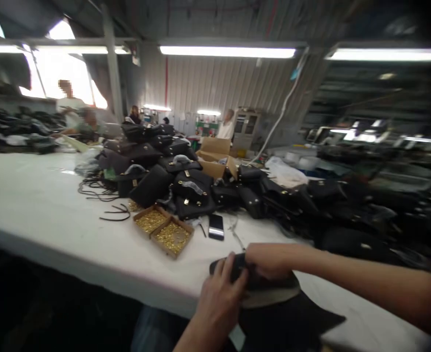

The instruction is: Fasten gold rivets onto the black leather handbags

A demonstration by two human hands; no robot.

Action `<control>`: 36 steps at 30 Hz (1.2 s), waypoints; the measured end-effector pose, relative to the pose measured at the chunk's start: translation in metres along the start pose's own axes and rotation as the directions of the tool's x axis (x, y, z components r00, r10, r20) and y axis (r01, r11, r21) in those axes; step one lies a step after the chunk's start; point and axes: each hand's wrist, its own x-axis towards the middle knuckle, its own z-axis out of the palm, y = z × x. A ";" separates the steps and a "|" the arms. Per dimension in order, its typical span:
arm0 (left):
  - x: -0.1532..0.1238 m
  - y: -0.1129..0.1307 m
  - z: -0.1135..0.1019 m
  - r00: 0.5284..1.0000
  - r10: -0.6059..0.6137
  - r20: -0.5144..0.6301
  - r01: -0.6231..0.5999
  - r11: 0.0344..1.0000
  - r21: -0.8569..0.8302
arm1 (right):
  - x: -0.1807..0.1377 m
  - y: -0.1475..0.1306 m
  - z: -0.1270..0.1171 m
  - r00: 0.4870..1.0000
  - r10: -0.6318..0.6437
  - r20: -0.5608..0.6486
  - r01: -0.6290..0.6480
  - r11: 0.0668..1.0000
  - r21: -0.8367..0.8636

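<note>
At the table's front edge lies a black bag (288,318), its dark flap spread towards me and a paler inner face showing. My left hand (220,293) grips the bag's left end, fingers bent over the top edge. My right hand (266,259) comes in from the right and is closed on the bag's upper edge beside the left. Its fingertips are hidden, so anything small in them cannot be made out. Two small open boxes (174,237) of gold-coloured metal pieces sit beyond my left hand. Near them lies a phone (216,227).
Black bags (193,193) are heaped across the white table (54,205), with more on the right. Behind the heap stands an open cardboard box (215,159). Black cords (116,212) lie left of the small boxes. Several people are farther back.
</note>
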 end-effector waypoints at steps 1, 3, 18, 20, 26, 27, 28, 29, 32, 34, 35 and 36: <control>0.001 -0.004 -0.003 0.999 -0.053 -0.002 0.053 0.998 -0.041 | -0.003 0.003 -0.003 0.995 -0.014 0.096 0.020 0.998 -0.064; -0.001 -0.012 -0.013 0.990 -0.143 -0.007 0.140 0.978 -0.157 | 0.001 0.003 -0.006 0.988 -0.037 0.148 0.053 0.992 -0.111; 0.033 -0.028 -0.034 0.942 -0.331 0.046 0.324 0.870 -0.371 | 0.012 0.041 0.061 0.942 -0.055 -0.331 0.223 0.841 0.494; 0.035 -0.035 -0.034 0.943 -0.329 0.052 0.319 0.849 -0.420 | 0.014 0.042 0.066 0.927 -0.045 -0.372 0.237 0.839 0.490; 0.031 -0.047 -0.032 0.945 -0.320 0.073 0.311 0.802 -0.510 | 0.021 0.039 0.080 0.829 0.002 -0.559 0.303 0.839 0.452; 0.030 -0.047 -0.032 0.946 -0.314 0.085 0.310 0.792 -0.525 | 0.022 0.038 0.081 0.815 0.012 -0.579 0.321 0.823 0.469; 0.029 -0.047 -0.032 0.947 -0.306 0.096 0.308 0.783 -0.540 | 0.022 0.038 0.083 0.806 0.023 -0.591 0.338 0.802 0.492; 0.029 -0.046 -0.033 0.949 -0.295 0.108 0.304 0.775 -0.554 | 0.023 0.038 0.085 0.801 0.032 -0.598 0.355 0.779 0.517; 0.030 -0.045 -0.035 0.955 -0.264 0.133 0.290 0.744 -0.602 | 0.025 0.038 0.090 0.784 0.038 -0.619 0.403 0.728 0.554; 0.030 -0.046 -0.034 0.951 -0.266 0.158 0.305 0.712 -0.632 | 0.027 0.037 0.093 0.764 0.029 -0.645 0.432 0.720 0.543; 0.029 -0.047 -0.033 0.946 -0.277 0.168 0.319 0.699 -0.640 | 0.028 0.036 0.094 0.753 0.023 -0.658 0.445 0.719 0.534; 0.029 -0.049 -0.031 0.941 -0.292 0.174 0.333 0.693 -0.639 | 0.029 0.035 0.095 0.745 0.018 -0.667 0.454 0.718 0.527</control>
